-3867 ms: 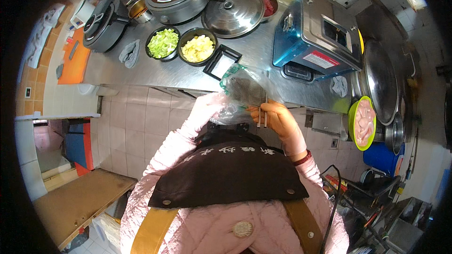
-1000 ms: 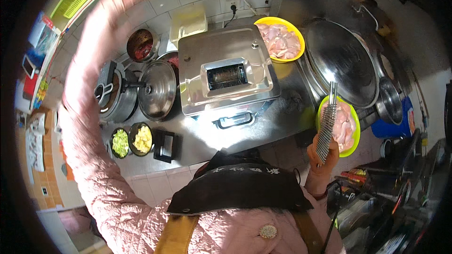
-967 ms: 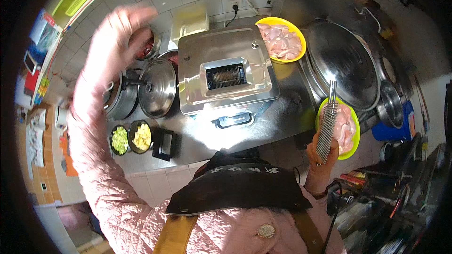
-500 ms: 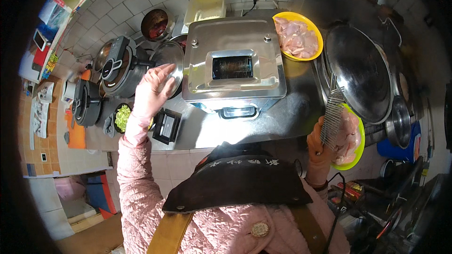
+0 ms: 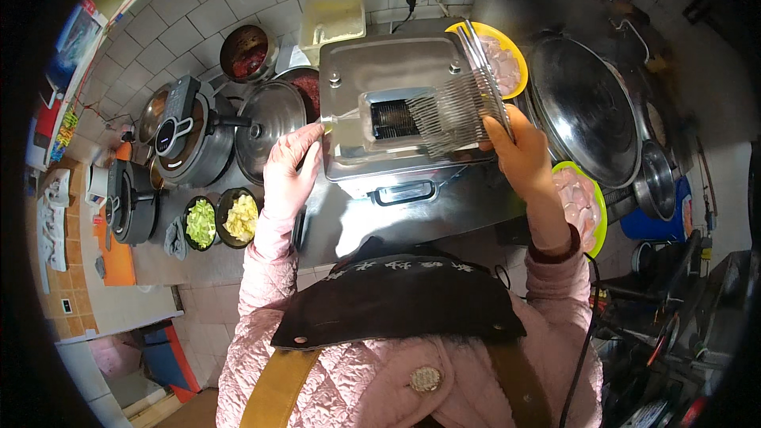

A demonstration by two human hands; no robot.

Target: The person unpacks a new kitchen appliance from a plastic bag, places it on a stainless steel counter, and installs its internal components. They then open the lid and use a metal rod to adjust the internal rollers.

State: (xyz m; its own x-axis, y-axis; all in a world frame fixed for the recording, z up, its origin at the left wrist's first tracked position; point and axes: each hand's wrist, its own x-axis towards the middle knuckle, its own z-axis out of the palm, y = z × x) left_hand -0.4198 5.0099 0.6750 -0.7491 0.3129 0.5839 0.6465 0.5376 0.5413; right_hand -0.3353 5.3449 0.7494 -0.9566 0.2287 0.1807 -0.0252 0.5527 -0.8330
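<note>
Metal comb [image 5: 453, 115], gripped in right hand's [image 5: 519, 150] fingers, has swung from near the green bowl [image 5: 601, 210] to above the steel machine's [image 5: 396, 55] slot [image 5: 388, 120]; left hand [image 5: 292, 165] lowered to machine's left edge, grip unclear.

Metal counter [image 5: 476, 204] bears boxy machine [image 5: 396, 63]; two dark bowls [image 5: 230, 241]; grey cloth [image 5: 175, 238].
</note>
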